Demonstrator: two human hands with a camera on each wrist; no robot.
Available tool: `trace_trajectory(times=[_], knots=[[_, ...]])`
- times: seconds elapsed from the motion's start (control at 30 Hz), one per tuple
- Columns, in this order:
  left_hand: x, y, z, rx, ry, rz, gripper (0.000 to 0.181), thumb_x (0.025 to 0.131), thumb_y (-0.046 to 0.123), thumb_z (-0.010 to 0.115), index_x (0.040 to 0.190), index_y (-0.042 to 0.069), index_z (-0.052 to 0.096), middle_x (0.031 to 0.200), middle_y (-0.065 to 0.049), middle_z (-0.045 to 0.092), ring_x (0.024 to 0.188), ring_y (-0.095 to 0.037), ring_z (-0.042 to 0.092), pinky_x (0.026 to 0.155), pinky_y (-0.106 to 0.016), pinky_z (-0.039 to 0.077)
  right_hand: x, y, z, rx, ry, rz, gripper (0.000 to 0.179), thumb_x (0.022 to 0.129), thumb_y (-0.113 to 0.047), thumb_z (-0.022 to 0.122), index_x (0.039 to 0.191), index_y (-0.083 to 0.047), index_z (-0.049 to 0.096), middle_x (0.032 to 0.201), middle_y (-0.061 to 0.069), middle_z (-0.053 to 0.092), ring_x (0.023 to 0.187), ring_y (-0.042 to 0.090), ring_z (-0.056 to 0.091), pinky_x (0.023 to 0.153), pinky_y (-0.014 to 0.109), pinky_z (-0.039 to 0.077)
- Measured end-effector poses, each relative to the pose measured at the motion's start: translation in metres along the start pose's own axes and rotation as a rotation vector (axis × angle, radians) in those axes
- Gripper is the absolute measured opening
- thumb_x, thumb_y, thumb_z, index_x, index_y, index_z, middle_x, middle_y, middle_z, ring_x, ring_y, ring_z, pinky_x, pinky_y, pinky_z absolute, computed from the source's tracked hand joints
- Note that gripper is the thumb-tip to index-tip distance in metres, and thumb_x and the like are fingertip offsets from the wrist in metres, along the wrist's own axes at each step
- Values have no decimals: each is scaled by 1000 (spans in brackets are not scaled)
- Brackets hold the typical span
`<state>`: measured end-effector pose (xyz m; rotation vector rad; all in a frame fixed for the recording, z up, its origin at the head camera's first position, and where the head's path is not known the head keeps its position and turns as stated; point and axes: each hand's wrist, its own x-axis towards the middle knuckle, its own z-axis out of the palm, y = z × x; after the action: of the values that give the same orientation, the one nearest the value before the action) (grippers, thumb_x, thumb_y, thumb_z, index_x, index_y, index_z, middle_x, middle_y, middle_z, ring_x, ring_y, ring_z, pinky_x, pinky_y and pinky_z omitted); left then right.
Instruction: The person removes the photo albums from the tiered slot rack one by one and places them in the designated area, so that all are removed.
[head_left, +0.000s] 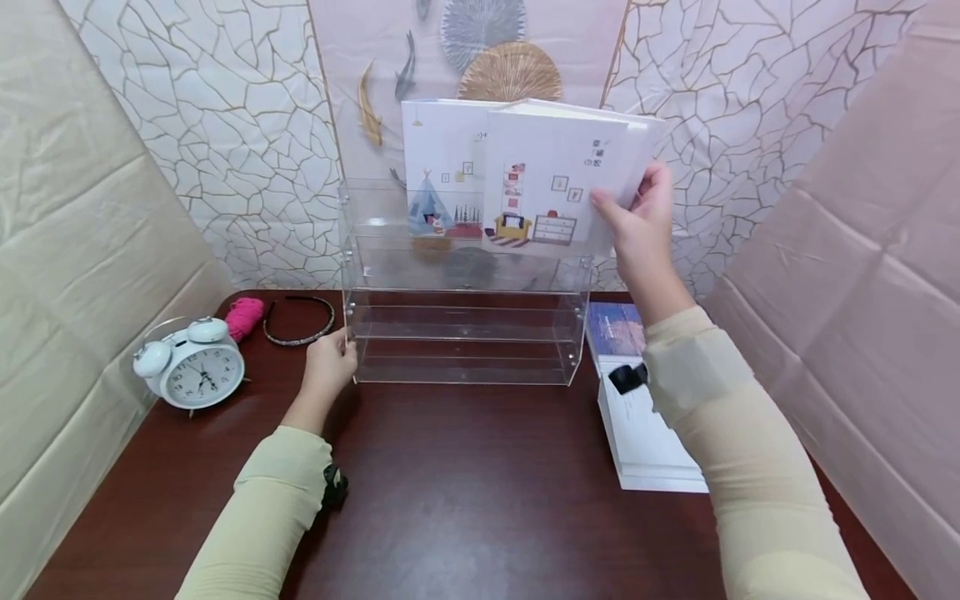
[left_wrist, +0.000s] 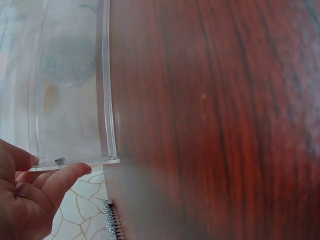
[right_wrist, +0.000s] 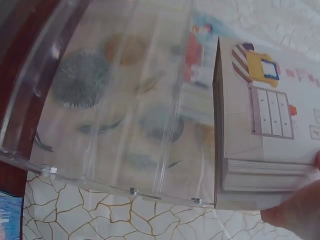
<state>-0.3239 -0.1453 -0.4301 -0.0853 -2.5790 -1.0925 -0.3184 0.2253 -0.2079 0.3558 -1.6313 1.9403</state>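
A clear acrylic tiered rack (head_left: pixel 465 325) stands at the back of the table. My left hand (head_left: pixel 327 364) grips the rack's left side panel near the bottom; in the left wrist view thumb and fingers (left_wrist: pixel 62 182) lie on either side of its edge. At the upper right, my right hand (head_left: pixel 647 225) holds a white book (head_left: pixel 555 179) with a yellow armchair and drawers on its cover, thumb on the front. The book is upright at the rack's top tier. It partly overlaps another white book (head_left: pixel 442 183) with a blue tent, standing in that tier.
Left of the rack are a white twin-bell alarm clock (head_left: pixel 201 367), pink yarn (head_left: pixel 243 318) and a glittery headband (head_left: pixel 300 340). On the right, below my right forearm, lie a blue-purple book (head_left: pixel 617 329) and white books (head_left: pixel 645 433). A patterned wall (head_left: pixel 262 167) rises behind.
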Motion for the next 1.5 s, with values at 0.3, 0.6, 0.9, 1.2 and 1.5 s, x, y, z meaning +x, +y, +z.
trace_trajectory(times=[0.3,0.6,0.9,1.2,1.5], knots=[[0,0,2,-19,16,-4,33,87,3,51,118,-7,61,86,-22,67,79,-33,61,73,-46,48,-71,-2,-29,-23,-21,60,36,80,20,55,103,-4,39,109,14,53,97,25,57,79,31,51],[0,0,-2,-21,-11,-40,36,89,4,52,122,-7,58,68,-16,65,52,-17,49,62,-38,45,-151,32,-45,-66,-33,471,31,84,18,50,105,2,36,97,6,58,78,13,62,70,27,52],[-2,2,-2,-27,-50,-72,37,91,5,51,126,-7,55,49,-6,50,42,-11,36,53,-31,39,-204,77,-66,-240,-95,842,34,88,4,57,112,7,34,97,16,57,76,17,61,67,29,50],[-2,2,-1,-29,-28,-62,36,90,5,50,124,-6,57,68,-16,64,49,-16,47,57,-34,42,-210,98,-74,-315,-95,897,36,87,1,60,111,9,35,101,18,53,78,17,58,67,29,48],[-1,2,-2,-39,-31,-64,37,90,5,51,125,-7,56,62,-15,62,48,-13,44,56,-32,41,-209,111,-77,-493,-149,893,43,87,-6,61,118,13,38,105,22,51,80,20,56,69,30,47]])
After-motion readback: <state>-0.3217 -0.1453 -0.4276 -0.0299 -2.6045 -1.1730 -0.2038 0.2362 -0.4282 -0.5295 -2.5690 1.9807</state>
